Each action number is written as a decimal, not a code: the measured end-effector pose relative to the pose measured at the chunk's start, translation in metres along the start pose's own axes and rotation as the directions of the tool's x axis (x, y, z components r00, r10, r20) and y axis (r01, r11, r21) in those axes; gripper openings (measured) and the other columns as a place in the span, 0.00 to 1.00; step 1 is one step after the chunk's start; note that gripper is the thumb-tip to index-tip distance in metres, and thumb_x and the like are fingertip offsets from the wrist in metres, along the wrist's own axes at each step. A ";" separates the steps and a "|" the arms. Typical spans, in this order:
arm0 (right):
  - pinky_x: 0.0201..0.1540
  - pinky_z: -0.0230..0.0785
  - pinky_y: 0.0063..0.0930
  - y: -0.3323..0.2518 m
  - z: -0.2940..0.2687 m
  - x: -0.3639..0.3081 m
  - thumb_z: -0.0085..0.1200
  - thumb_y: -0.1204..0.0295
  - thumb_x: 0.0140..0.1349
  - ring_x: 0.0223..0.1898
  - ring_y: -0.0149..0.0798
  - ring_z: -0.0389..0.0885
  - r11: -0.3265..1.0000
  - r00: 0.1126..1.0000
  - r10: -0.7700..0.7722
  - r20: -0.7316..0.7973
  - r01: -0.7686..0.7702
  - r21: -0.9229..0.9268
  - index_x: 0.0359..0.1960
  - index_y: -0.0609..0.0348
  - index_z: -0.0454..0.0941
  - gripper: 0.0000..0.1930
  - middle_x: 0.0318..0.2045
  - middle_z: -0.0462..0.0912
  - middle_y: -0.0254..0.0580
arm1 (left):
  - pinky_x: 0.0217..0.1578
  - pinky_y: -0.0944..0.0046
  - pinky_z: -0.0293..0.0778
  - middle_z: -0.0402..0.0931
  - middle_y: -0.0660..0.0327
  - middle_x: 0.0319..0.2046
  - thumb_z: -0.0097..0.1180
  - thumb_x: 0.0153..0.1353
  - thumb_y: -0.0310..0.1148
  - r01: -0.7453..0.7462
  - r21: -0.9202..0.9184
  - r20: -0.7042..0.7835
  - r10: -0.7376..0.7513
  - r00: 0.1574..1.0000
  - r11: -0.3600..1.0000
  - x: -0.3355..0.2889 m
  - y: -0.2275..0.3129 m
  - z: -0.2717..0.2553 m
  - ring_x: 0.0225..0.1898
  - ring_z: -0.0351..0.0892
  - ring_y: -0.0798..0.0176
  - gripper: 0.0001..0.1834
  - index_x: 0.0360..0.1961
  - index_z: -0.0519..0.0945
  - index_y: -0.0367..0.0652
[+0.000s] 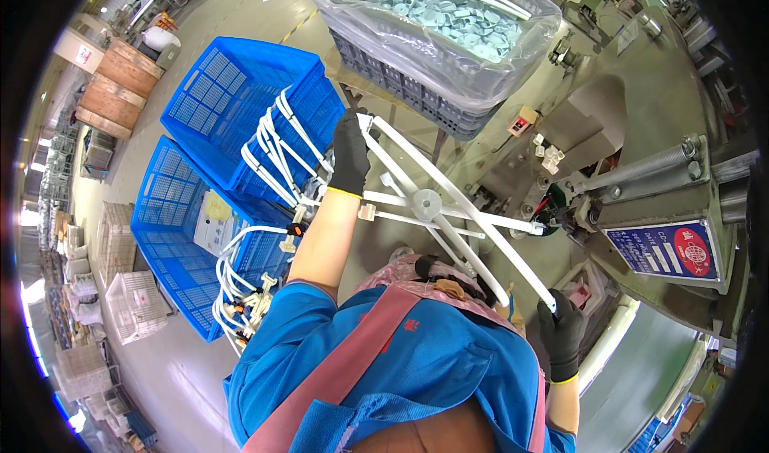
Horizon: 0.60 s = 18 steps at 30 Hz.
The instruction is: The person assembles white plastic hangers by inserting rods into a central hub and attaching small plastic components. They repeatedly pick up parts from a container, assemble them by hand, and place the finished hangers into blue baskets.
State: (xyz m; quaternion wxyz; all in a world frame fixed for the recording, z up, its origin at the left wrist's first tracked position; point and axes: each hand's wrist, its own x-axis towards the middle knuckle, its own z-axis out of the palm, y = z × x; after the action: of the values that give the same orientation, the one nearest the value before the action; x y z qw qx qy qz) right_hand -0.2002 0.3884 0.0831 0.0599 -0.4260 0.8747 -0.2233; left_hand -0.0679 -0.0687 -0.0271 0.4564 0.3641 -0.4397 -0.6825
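In front of my body is a white metal tube frame [465, 230], its bars crossing near a round grey hub [426, 205]. My left hand [350, 155], in a black glove, is closed around the frame's upper left end, where bars meet. Gloved in black too, my right hand [561, 333] closes on the lower right end of a long white bar [513, 258] that runs diagonally over the others. One bar's end reaches toward the machine's working head [570, 213]. Small beige clips show on a thinner bar by my left forearm.
At left, blue plastic crates [188, 229] hold white bent tubes [276, 144]. A dark crate [376, 68] lined with clear plastic holds small pale parts [460, 24] and long white tubes. A green-grey press [665, 92] stands right. Several white pieces [549, 155] lie on its ledge.
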 end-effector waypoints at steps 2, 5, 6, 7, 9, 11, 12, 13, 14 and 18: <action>0.27 0.69 0.35 0.001 0.000 -0.001 0.58 0.68 0.54 0.24 0.48 0.79 1.000 1.000 0.015 0.006 -0.015 0.007 0.39 0.60 0.80 0.12 0.24 0.80 0.49 | 0.32 0.68 0.74 0.77 0.63 0.30 0.41 0.69 0.48 -0.016 0.024 0.012 0.015 1.000 1.000 0.000 -0.001 -0.003 0.29 0.75 0.68 0.21 0.40 0.78 0.42; 0.28 0.69 0.35 0.005 0.000 -0.003 0.57 0.68 0.54 0.25 0.48 0.79 1.000 1.000 0.018 0.010 -0.018 0.012 0.39 0.60 0.80 0.12 0.24 0.80 0.49 | 0.34 0.68 0.73 0.77 0.63 0.31 0.41 0.69 0.47 -0.032 0.076 0.034 0.030 0.999 0.997 -0.001 0.000 -0.005 0.31 0.75 0.68 0.21 0.42 0.78 0.40; 0.28 0.69 0.36 0.005 -0.002 -0.004 0.57 0.68 0.54 0.25 0.49 0.80 1.000 1.000 0.005 0.012 -0.005 -0.004 0.39 0.60 0.80 0.12 0.25 0.80 0.49 | 0.35 0.68 0.73 0.77 0.63 0.31 0.41 0.69 0.47 -0.041 0.095 0.047 0.037 0.998 0.995 0.000 0.000 -0.005 0.31 0.75 0.69 0.21 0.43 0.78 0.40; 0.28 0.69 0.36 0.005 -0.003 -0.005 0.57 0.68 0.54 0.26 0.49 0.80 1.000 1.000 -0.009 0.016 0.009 -0.019 0.39 0.60 0.80 0.12 0.25 0.80 0.49 | 0.35 0.68 0.72 0.77 0.64 0.31 0.41 0.70 0.46 -0.050 0.115 0.058 0.044 0.997 0.992 0.000 0.001 -0.006 0.32 0.75 0.69 0.22 0.44 0.78 0.39; 0.24 0.67 0.37 0.015 0.002 -0.001 0.60 0.68 0.53 0.22 0.49 0.78 0.990 0.989 -0.130 -0.068 0.126 -0.061 0.39 0.60 0.79 0.13 0.21 0.78 0.47 | 0.36 0.68 0.71 0.76 0.64 0.31 0.40 0.70 0.46 -0.038 0.214 0.075 0.022 0.997 0.976 -0.001 0.004 -0.009 0.32 0.74 0.69 0.23 0.46 0.78 0.38; 0.25 0.68 0.37 0.025 0.002 0.002 0.60 0.67 0.53 0.23 0.50 0.79 0.990 0.992 -0.117 -0.051 0.113 -0.081 0.39 0.60 0.80 0.13 0.22 0.79 0.48 | 0.33 0.68 0.71 0.76 0.64 0.29 0.40 0.69 0.47 -0.003 0.250 0.140 -0.033 0.990 0.968 -0.004 0.017 -0.004 0.31 0.75 0.69 0.24 0.45 0.79 0.38; 0.27 0.69 0.37 0.029 0.003 0.007 0.60 0.67 0.54 0.25 0.50 0.80 0.996 0.996 -0.084 -0.008 0.084 0.027 0.39 0.60 0.80 0.13 0.23 0.80 0.49 | 0.30 0.69 0.71 0.76 0.64 0.28 0.41 0.69 0.48 0.030 0.241 0.181 -0.075 0.981 0.970 -0.003 0.022 -0.006 0.30 0.75 0.69 0.24 0.44 0.80 0.39; 0.29 0.70 0.36 0.032 0.006 0.014 0.60 0.67 0.54 0.26 0.49 0.81 0.990 0.998 -0.053 0.037 0.048 0.132 0.40 0.60 0.80 0.13 0.25 0.80 0.49 | 0.27 0.69 0.71 0.77 0.64 0.27 0.41 0.68 0.49 0.063 0.233 0.221 -0.116 0.968 0.970 -0.001 0.026 -0.007 0.28 0.76 0.68 0.25 0.43 0.81 0.39; 0.31 0.71 0.33 0.037 0.012 0.018 0.60 0.67 0.55 0.26 0.45 0.80 0.977 0.992 0.027 0.121 -0.052 0.205 0.40 0.60 0.80 0.13 0.25 0.80 0.49 | 0.27 0.68 0.72 0.77 0.63 0.27 0.41 0.68 0.50 0.091 0.231 0.228 -0.144 0.963 0.969 0.000 0.027 -0.008 0.28 0.76 0.67 0.25 0.43 0.81 0.39; 0.30 0.69 0.31 0.034 0.026 0.051 0.58 0.67 0.57 0.23 0.38 0.75 0.951 0.975 0.030 0.221 -0.096 0.293 0.43 0.61 0.79 0.14 0.25 0.79 0.47 | 0.29 0.69 0.77 0.80 0.61 0.34 0.48 0.65 0.43 0.233 0.156 0.310 -0.272 0.911 0.960 0.021 0.026 -0.038 0.32 0.80 0.66 0.20 0.50 0.78 0.40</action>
State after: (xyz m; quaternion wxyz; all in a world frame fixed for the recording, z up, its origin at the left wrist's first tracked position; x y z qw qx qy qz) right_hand -0.2490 0.3589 0.0488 0.2253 -0.4052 0.8319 -0.3050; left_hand -0.0328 -0.1036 -0.0177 0.2628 0.3248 -0.4975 -0.7602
